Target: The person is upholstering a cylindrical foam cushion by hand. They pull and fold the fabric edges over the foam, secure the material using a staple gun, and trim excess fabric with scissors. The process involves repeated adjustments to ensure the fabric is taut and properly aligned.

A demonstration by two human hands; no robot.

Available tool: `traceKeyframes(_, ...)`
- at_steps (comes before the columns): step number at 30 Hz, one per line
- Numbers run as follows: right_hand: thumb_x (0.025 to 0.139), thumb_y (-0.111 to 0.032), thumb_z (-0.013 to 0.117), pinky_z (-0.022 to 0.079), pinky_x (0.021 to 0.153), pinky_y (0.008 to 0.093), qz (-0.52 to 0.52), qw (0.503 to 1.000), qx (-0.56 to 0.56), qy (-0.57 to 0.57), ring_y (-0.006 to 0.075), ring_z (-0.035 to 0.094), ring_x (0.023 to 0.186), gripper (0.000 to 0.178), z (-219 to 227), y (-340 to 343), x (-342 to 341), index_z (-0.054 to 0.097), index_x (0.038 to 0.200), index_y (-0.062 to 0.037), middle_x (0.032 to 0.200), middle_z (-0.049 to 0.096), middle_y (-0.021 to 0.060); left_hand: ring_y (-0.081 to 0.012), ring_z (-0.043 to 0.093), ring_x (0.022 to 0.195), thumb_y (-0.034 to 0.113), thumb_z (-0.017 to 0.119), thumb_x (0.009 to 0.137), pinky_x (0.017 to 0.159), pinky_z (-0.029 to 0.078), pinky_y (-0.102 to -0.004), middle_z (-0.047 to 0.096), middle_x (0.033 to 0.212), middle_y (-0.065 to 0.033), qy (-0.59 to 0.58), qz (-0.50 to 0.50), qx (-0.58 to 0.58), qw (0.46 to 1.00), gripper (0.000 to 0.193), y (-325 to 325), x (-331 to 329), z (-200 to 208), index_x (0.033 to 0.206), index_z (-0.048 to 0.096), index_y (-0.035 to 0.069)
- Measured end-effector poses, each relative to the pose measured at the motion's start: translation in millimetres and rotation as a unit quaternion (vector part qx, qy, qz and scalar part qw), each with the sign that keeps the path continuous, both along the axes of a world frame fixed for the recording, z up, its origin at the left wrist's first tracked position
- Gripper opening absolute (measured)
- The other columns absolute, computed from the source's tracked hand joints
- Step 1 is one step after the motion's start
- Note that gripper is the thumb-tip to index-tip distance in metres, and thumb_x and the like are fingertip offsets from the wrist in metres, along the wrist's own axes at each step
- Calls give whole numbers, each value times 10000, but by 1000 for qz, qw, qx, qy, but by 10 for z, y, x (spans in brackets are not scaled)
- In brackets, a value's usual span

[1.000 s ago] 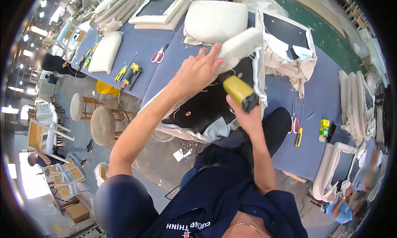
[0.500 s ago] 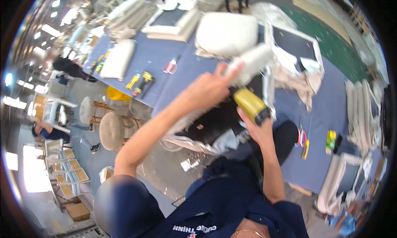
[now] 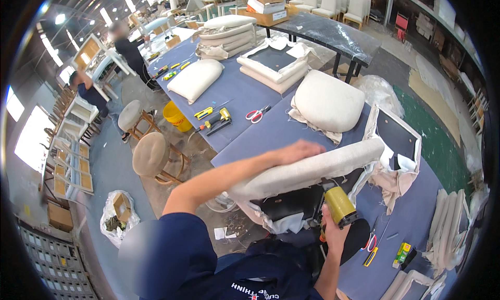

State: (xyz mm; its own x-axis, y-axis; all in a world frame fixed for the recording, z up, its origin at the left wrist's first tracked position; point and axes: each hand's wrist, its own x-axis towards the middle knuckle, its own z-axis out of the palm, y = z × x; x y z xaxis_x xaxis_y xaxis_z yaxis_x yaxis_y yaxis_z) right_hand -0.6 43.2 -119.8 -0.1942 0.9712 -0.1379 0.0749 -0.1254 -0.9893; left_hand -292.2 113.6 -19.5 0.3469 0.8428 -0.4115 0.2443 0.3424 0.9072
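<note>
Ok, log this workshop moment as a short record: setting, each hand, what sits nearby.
setting: upholstery workshop, blue-covered worktable
left hand: pressed flat on top of a cream upholstered seat cushion tipped on edge
right hand: grips a yellow staple gun held under the cushion, against its dark underside
nearby on table: red-handled scissors, another cream cushion, yellow-handled tools
floor at left: two round stools, yellow bucket
others: people working at far left

My blue-covered workbench (image 3: 271, 130) carries a rounded cream cushion (image 3: 328, 99), red-handled scissors (image 3: 258, 113), a yellow screwdriver (image 3: 204, 112) and a yellow-black power tool (image 3: 219, 119). Further along lie 1 pillow-shaped cushion (image 3: 195, 78) and 1 upturned seat frame (image 3: 276, 60).
</note>
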Motion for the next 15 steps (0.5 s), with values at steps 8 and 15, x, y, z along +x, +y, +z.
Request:
traceKeyframes(8,909,-221,804,521,754,309,82,977,160,-119,155,674,831,353,-142,-41,-378,700,1150,16,976,723,69,-264,463,1381,587,262,1097,1195,317,-379,481,1534,-155,38,154,-1,987,741,-807,-209,-357,1552,412,20)
traceKeyframes(15,864,-275,819,516,822,435,163,945,269,-88,362,689,856,301,-192,149,-873,744,984,-9,885,736,169,-520,535,1254,470,344,1101,1052,436,-555,505,1428,-313,380,205,198,880,629,-1200,-214,-514,1551,302,32)
